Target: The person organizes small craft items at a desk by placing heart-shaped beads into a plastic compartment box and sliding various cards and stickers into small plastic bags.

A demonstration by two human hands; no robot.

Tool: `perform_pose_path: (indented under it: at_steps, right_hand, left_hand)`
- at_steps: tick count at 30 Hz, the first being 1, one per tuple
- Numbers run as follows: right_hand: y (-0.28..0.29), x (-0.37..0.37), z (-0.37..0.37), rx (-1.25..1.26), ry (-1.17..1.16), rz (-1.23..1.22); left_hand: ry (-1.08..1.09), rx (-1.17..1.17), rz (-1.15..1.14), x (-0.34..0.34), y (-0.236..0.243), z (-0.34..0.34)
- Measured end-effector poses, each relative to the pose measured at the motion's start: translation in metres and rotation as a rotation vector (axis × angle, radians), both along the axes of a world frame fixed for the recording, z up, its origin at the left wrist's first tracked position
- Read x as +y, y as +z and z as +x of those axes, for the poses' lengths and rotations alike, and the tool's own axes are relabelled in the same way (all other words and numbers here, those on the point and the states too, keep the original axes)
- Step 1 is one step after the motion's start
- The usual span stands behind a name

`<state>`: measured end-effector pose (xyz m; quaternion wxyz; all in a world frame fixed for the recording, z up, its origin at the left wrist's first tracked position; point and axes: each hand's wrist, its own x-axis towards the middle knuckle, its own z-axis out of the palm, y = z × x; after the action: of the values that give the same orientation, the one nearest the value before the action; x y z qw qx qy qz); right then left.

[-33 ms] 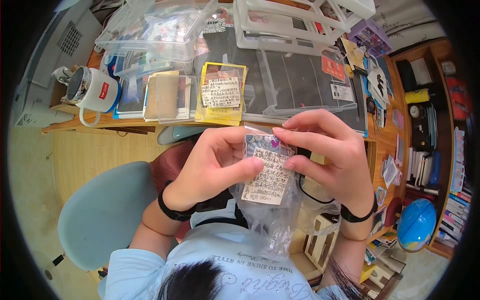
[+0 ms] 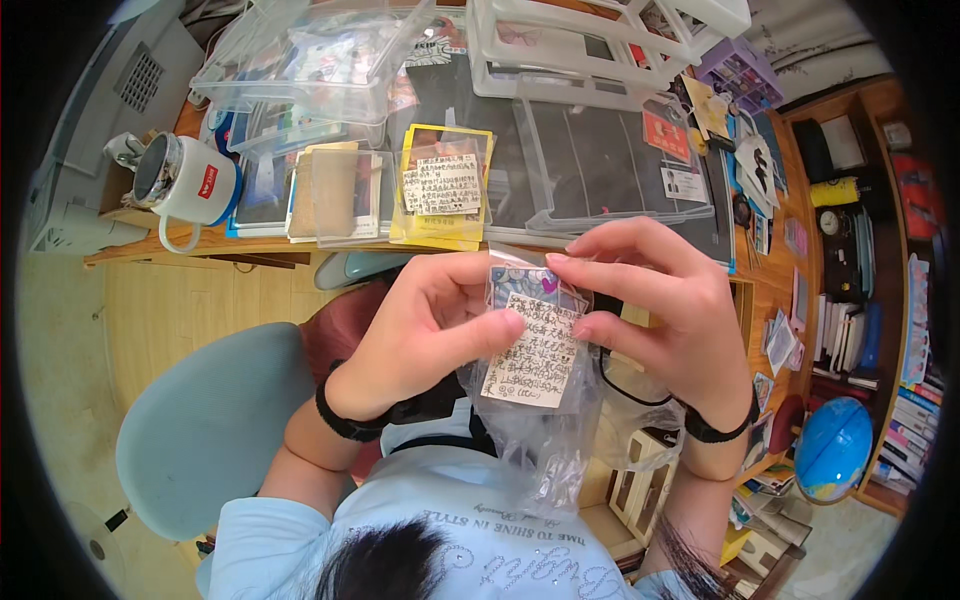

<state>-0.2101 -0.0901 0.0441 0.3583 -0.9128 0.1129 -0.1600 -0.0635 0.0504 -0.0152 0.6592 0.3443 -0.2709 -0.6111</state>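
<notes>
Both hands hold a clear plastic bag (image 2: 545,450) up in front of my chest. Inside it are a small colourful card (image 2: 522,283) and a white paper slip covered in handwriting (image 2: 530,358). My left hand (image 2: 420,330) pinches the bag's left side, with the thumb lying across the slip. My right hand (image 2: 655,310) grips the top right edge with its fingertips. The bag's crumpled lower part hangs down loose. Each wrist wears a black band.
On the wooden desk (image 2: 140,245) beyond lie a yellow-edged sleeve with another handwritten slip (image 2: 445,190), clear card holders (image 2: 335,195), a white mug (image 2: 185,180) and clear plastic boxes (image 2: 310,60). A light-blue chair (image 2: 210,430) is at my left, a blue globe (image 2: 835,450) at my right.
</notes>
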Motion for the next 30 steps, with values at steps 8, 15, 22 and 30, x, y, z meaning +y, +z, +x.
perform_pose_path:
  at_steps: [8,15,22,30]
  right_hand:
    - [0.000,-0.014,-0.003,0.096,0.126,-0.057]
    - [0.002,-0.011,-0.003,0.087,0.106,-0.183]
    - [0.006,-0.007,-0.006,0.088,0.055,-0.288]
    - [0.007,-0.012,-0.010,0.126,0.108,-0.400]
  left_hand:
    - [-0.023,0.075,0.068,-0.005,-0.003,0.000]
    - [-0.030,0.085,0.058,-0.005,0.000,-0.007]
    - [-0.087,-0.004,-0.003,-0.006,0.000,-0.008]
    - [-0.047,-0.110,-0.007,-0.006,0.001,-0.012]
